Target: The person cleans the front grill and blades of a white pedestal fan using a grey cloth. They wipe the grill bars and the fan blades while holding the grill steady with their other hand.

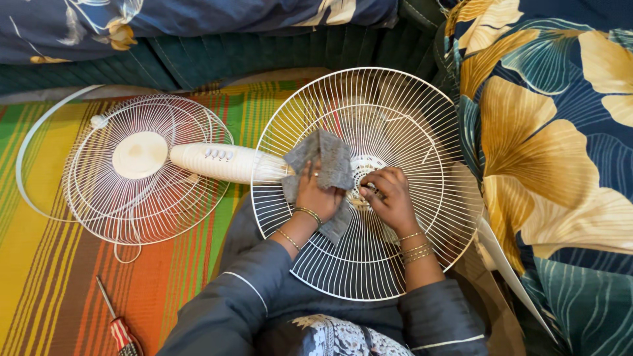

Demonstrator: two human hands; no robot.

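On fan grille (395, 118): left hand (318, 193) flat on grey cloth (326, 158), right hand (390, 198) curled at hub.

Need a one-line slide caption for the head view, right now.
Left hand presses a grey cloth on a white fan guard; right hand at its hub; second grille and screwdriver on striped mat.

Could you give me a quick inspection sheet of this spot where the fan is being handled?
Surface: striped mat, orange, green and yellow.
Job's things: white rear grille on the fan body; grey cloth on it.
Clutter: front grille, loose ring, red screwdriver.
Grippers: left hand presses the cloth; right hand pinches at the hub.
Cables: nothing seen.
Surroundings: green cushion, floral bedding.
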